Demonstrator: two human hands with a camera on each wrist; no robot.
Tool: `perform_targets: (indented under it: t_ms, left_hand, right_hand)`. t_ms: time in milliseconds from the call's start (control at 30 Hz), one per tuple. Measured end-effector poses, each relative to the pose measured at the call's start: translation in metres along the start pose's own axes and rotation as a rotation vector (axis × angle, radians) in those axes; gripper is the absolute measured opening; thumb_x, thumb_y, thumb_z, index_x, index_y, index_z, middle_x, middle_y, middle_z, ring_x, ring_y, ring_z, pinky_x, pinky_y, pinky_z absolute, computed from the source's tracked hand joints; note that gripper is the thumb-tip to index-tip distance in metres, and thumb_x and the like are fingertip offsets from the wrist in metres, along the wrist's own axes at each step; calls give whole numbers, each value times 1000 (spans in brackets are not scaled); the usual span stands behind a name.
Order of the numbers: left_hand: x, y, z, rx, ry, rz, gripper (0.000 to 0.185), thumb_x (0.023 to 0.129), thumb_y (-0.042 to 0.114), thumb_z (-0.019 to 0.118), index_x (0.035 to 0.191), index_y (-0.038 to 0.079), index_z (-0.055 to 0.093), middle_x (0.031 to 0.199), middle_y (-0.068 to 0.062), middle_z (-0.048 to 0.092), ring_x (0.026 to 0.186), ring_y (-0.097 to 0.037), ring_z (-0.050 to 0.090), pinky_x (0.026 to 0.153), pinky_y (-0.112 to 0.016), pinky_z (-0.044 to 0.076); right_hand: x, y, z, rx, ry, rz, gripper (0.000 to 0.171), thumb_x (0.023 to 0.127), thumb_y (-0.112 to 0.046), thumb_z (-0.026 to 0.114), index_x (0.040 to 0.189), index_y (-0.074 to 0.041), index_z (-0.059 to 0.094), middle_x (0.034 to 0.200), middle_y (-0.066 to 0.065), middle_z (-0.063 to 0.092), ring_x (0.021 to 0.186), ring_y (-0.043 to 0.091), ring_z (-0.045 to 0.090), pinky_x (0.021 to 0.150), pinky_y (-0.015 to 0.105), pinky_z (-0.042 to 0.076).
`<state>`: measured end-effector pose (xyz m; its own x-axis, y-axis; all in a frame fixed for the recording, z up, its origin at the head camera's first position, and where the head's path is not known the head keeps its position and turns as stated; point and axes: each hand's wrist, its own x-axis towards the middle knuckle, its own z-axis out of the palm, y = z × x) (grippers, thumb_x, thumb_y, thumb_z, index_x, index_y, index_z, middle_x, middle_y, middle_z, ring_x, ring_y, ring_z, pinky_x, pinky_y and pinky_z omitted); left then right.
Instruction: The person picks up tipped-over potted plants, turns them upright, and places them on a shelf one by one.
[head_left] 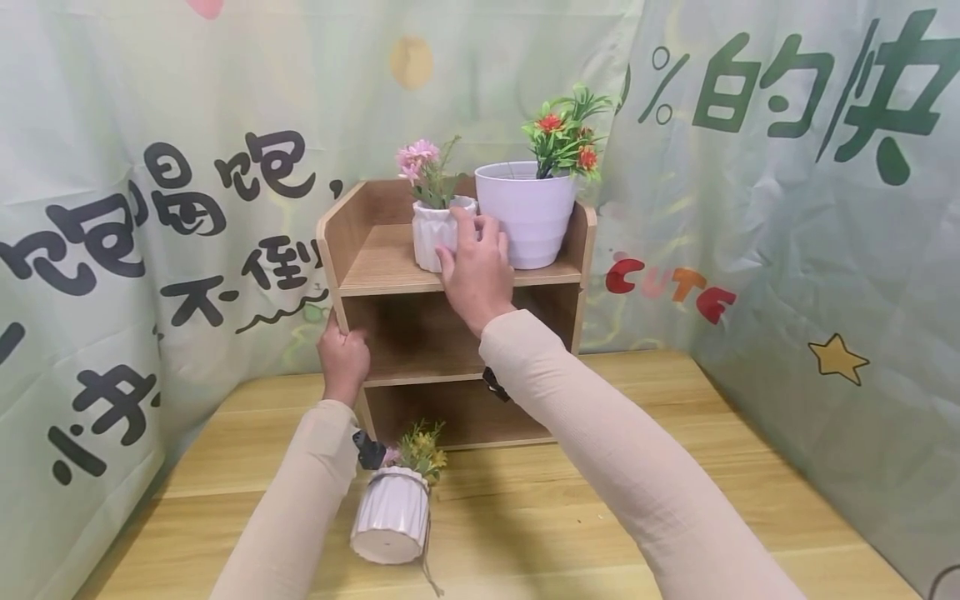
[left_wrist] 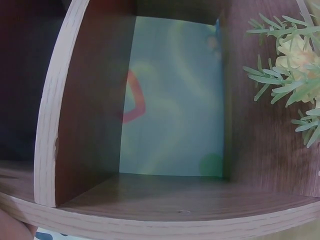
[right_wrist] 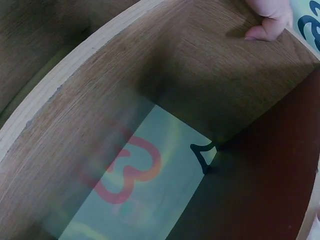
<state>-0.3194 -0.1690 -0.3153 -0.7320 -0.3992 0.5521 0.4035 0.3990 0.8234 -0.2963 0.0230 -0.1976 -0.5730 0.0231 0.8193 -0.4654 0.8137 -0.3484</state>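
A three-tier wooden shelf (head_left: 390, 286) stands on the table. My left hand (head_left: 343, 358) grips the front edge of its left side panel; in the right wrist view, that hand's thumb (right_wrist: 262, 31) lies on the panel's inner face. On the top tier, my right hand (head_left: 480, 275) holds a small white fluted flowerpot (head_left: 429, 237) with pink flowers, thumb at its front and fingers at its right. Close on the right is a larger white flowerpot (head_left: 528, 208) with red flowers. The right fingertips are partly hidden between the pots.
A second fluted flowerpot (head_left: 390, 517), with yellow and pink flowers, lies tipped on the wooden table (head_left: 570, 517) in front of the shelf, near my left forearm. Printed cloth (head_left: 247, 75) hangs behind and at both sides.
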Motion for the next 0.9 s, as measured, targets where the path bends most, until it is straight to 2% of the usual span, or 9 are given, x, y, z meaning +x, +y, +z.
perform_targets:
  t_ms: [200, 500, 667, 900]
  left_hand:
    - [0, -1, 0, 2, 6, 7, 48, 80, 3, 52, 127, 3, 56, 117, -25, 62, 105, -36, 55, 97, -51, 40]
    - [1, 0, 0, 22, 11, 6, 46, 79, 3, 51, 125, 2, 56, 114, -27, 63, 106, -40, 56, 96, -51, 41]
    - [1, 0, 0, 11, 12, 4, 44, 79, 2, 52, 123, 1, 57, 114, -27, 63, 105, -38, 55, 97, -51, 41]
    - [0, 0, 0, 13, 7, 0, 44, 80, 2, 52, 124, 2, 57, 116, -26, 63, 108, -38, 55, 98, -51, 40]
  right_hand:
    - [0, 9, -8, 102, -42, -36, 53, 89, -22, 68, 134, -2, 48, 119, 20, 51, 107, 34, 54, 90, 42, 47]
    - [-2, 25, -24, 230, -60, -134, 54, 87, -18, 67, 133, 2, 48, 123, 20, 55, 110, 31, 54, 91, 38, 45]
    - [-8, 35, -32, 325, -67, -153, 52, 88, -16, 66, 131, 6, 49, 124, 22, 57, 111, 33, 57, 94, 38, 47]
    - [-21, 52, -43, 336, -25, -145, 50, 88, -17, 66, 130, 5, 49, 125, 20, 58, 109, 30, 58, 93, 38, 49]
